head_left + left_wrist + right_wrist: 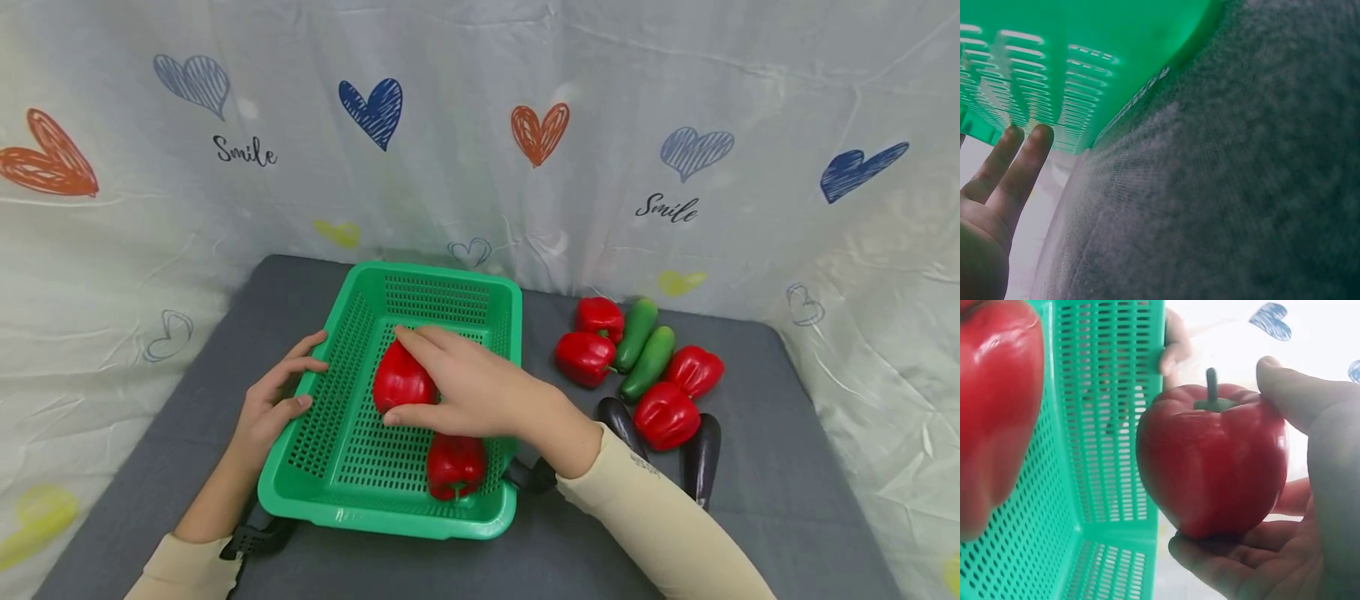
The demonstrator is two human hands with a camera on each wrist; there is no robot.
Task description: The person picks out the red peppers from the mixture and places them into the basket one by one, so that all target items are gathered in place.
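My right hand [468, 379] grips a red bell pepper [403, 379] over the green plastic basket [390, 521]. In the right wrist view the held pepper [1213, 462] shows its green stem, with thumb and fingers around its sides. A second red bell pepper [455, 467] lies inside the basket at its near right corner, partly covered by my right hand. My left hand [268, 408] rests at the basket's left side, thumb and fingertips over the rim. Two straight fingers [1019, 175] touch the outer slotted wall in the left wrist view.
Right of the basket, several red bell peppers [584, 359] lie on the grey cloth [577, 542] around two cucumbers [648, 364]. Two eggplants [701, 458] lie nearer, one partly behind the right sleeve [660, 517]. A white curtain [465, 192] with printed hearts hangs behind.
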